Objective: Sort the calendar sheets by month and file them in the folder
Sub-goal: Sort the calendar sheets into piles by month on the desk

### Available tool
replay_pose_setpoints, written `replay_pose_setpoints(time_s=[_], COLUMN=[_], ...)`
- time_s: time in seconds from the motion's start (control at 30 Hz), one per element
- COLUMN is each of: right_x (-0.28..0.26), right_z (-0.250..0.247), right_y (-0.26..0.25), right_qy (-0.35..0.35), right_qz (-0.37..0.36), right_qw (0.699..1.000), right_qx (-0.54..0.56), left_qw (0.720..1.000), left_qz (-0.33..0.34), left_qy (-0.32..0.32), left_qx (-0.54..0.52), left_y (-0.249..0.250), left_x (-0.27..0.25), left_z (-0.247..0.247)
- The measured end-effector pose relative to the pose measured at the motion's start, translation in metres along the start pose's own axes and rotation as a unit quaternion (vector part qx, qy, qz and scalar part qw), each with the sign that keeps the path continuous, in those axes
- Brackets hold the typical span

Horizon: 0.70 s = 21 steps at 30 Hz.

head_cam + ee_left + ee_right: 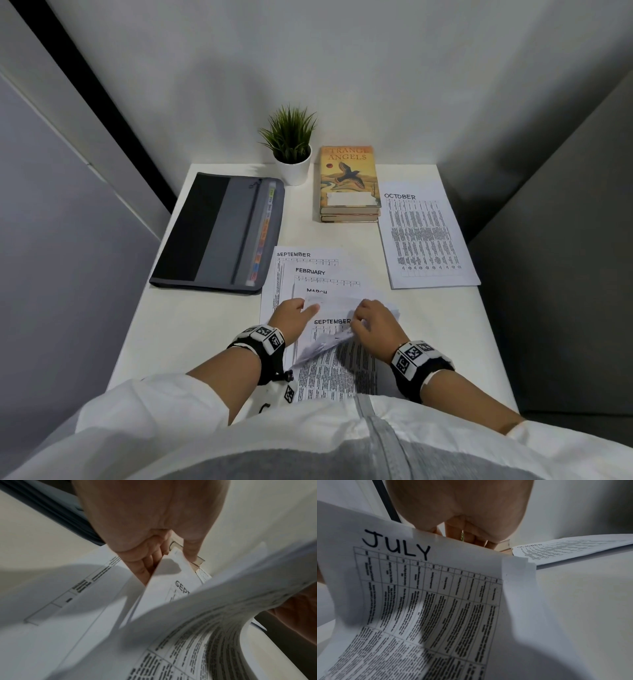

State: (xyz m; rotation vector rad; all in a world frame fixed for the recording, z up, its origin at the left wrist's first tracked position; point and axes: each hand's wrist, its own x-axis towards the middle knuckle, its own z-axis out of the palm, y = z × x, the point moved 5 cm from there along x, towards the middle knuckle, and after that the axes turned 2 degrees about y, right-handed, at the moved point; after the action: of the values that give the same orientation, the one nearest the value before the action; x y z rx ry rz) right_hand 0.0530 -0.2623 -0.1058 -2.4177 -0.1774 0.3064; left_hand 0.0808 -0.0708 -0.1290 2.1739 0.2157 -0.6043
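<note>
Right hand (371,320) grips the curled July sheet (436,588). Left hand (291,313) pinches a September sheet (173,577) in the pile.

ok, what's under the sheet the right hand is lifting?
The right hand lifts the July sheet. Under it lies a September sheet, whose corner the left hand holds. Anything deeper in the stack is covered.

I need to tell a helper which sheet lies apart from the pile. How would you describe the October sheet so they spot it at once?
Start at the stack of books at the back of the white table, beside the potted plant. Just right of them one sheet lies flat and alone, headed OCTOBER. The other sheets overlap in a pile near the hands.
</note>
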Motion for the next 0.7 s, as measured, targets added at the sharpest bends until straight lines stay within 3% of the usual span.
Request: replay_pose_setpoints(time_s=[0.2, 0.5, 0.7], right_x=[-0.001, 0.005, 0.015], right_z=[0.001, 0.002, 0.009], right_y=[0.000, -0.003, -0.003], right_qy=[-0.009, -0.054, -0.102], right_qz=[0.034, 0.051, 0.037], right_qw=[0.997, 0.997, 0.993], right_qx=[0.069, 0.035, -0.037], left_qw=[0.999, 0.998, 1.000], left_qz=[0.019, 0.014, 0.005], left_qy=[0.016, -0.011, -0.009], left_qx=[0.031, -0.061, -0.019], left_y=[0.000, -0.004, -0.004], left_x=[0.004, 0.003, 0.003], left_z=[-0.001, 0.003, 0.000])
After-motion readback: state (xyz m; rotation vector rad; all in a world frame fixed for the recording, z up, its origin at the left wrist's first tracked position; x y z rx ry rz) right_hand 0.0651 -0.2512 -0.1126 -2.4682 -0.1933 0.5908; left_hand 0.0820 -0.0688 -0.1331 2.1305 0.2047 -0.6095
